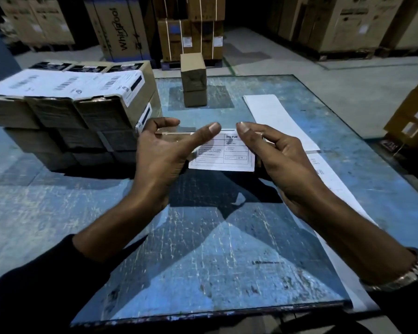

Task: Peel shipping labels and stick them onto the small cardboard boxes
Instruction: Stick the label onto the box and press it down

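White shipping label (pixel 223 154) on small box (pixel 173 136), mostly hidden behind my left hand (pixel 163 150), which grips it; right hand (pixel 273 150) pinches label edge; print illegible.

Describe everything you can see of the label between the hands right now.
The shipping label is a white paper rectangle printed with a ruled grid, "Pre Paid" in its top right cell and small blurred text elsewhere. It is held roughly flat above the blue table, facing the camera. The left hand covers its left edge and the right hand its right edge; whether it sits on a box underneath is unclear.
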Available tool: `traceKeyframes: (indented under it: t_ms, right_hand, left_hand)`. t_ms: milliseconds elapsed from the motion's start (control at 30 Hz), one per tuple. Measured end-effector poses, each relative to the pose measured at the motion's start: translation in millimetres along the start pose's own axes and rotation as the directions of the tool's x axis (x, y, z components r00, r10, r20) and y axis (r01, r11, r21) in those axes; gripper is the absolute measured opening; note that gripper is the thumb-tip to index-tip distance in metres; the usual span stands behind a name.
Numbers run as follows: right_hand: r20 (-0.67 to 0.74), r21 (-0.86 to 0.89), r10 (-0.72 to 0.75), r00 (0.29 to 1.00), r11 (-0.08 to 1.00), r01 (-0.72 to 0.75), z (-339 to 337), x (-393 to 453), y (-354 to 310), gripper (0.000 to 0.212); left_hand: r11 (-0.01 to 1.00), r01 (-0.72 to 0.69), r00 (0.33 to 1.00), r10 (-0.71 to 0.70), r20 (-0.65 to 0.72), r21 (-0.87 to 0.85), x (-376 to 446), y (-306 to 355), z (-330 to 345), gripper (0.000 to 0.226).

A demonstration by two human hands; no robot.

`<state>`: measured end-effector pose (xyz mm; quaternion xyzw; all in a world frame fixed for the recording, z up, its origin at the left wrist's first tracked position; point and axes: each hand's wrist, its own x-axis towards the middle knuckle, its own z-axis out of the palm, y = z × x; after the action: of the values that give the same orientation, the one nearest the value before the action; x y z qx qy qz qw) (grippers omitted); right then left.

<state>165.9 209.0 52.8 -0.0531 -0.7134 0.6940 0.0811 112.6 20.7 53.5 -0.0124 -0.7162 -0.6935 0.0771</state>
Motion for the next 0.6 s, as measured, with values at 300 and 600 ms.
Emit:
traceKeyframes:
  t_ms: [300, 600]
  right_hand:
    - [-0.135, 0.021, -0.019, 0.991, 1.0, 0.022, 11.9, -7.8, 4.1, 0.039]
    - [-0.113, 0.133, 0.027, 0.993, 0.991, -0.012, 3.5, -9.2, -1.2, 0.044]
  left_hand:
    - [0.928, -0.265, 0.954, 0.292, -0.072, 0.263, -3.5, -8.3, 6.1, 0.087]
    - [0.954, -0.283, 0.957, 0.288, -0.041, 0.097, -6.0, -13.3, 6.4, 0.058]
